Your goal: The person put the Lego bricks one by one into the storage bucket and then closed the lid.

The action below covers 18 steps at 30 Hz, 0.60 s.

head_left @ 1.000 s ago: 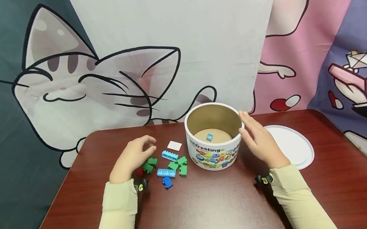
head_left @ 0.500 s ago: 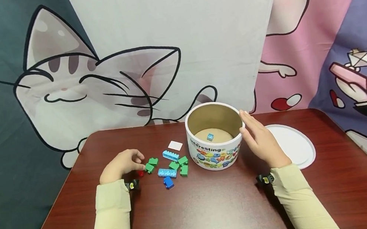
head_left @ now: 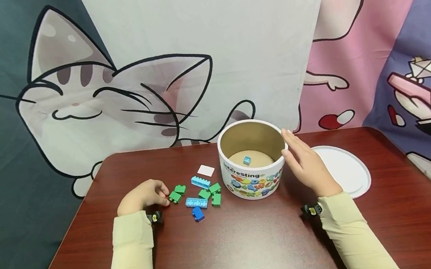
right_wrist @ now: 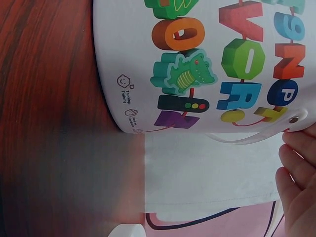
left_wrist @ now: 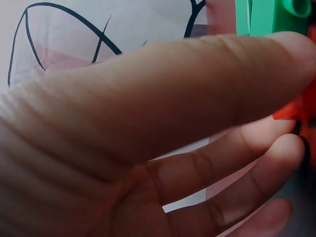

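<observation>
Nearest us on the surface point(head_left: 228, 251) lies a blue brick point(head_left: 198, 214). Beyond it, leftward, our left hand point(head_left: 142, 196) pinches a red brick point(left_wrist: 291, 109) beside green bricks point(head_left: 175, 197); our straight-fingered right hand point(head_left: 306, 165) touches the tub point(head_left: 252, 185), which holds a light-blue brick point(head_left: 247, 160).

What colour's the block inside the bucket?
Light blue. The block shows best in the head view, on the bottom of the bucket.
</observation>
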### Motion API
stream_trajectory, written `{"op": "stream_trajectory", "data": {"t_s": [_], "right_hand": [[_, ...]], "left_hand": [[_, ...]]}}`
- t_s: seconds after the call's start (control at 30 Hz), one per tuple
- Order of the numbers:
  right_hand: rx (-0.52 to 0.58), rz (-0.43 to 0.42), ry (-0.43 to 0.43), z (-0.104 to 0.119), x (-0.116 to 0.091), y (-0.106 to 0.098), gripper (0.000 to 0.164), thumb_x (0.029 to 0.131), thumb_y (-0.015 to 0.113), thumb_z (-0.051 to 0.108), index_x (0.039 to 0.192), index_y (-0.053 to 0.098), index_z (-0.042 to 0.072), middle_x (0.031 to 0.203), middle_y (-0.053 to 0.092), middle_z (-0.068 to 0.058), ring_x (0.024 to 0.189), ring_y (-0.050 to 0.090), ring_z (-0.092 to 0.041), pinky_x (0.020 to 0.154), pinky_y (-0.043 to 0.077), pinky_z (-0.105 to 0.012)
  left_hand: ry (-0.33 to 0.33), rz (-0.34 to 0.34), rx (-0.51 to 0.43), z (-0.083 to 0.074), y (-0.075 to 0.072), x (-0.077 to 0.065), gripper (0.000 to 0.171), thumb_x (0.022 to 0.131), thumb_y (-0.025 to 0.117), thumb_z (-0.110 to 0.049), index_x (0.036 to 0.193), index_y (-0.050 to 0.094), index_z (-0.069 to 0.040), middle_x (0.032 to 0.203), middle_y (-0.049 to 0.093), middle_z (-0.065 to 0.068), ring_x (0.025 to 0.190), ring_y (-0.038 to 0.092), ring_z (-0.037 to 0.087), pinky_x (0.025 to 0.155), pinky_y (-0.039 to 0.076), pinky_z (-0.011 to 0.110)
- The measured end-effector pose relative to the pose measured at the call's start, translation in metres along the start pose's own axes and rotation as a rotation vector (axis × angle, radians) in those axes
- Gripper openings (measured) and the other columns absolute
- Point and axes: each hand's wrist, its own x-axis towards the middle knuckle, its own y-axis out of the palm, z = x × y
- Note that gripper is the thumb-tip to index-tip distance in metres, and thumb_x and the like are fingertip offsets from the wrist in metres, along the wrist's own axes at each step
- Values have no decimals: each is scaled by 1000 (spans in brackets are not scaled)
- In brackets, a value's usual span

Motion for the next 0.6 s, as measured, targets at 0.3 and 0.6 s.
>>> {"op": "stream_trajectory", "data": {"t_s": [0.3, 0.6], "right_hand": [[-3, -1, 3, -2, 0, 1, 55, 105, 53, 29, 155, 42, 9, 157, 42, -12, 146, 37, -31, 120, 27, -42], [3, -5, 9, -2, 1, 1, 55, 105, 53, 29, 155, 42, 10, 157, 42, -11, 147, 37, -30, 120, 28, -44]], "left_hand": [[4, -7, 10, 0, 0, 0, 19, 81, 81, -5, 93, 66, -1, 83, 63, 5, 76, 58, 18, 71, 50, 36], [20, -24, 17, 0, -3, -1, 13, 85, 77, -7, 90, 65, -4, 83, 62, 5, 79, 57, 21, 71, 48, 37]]}}
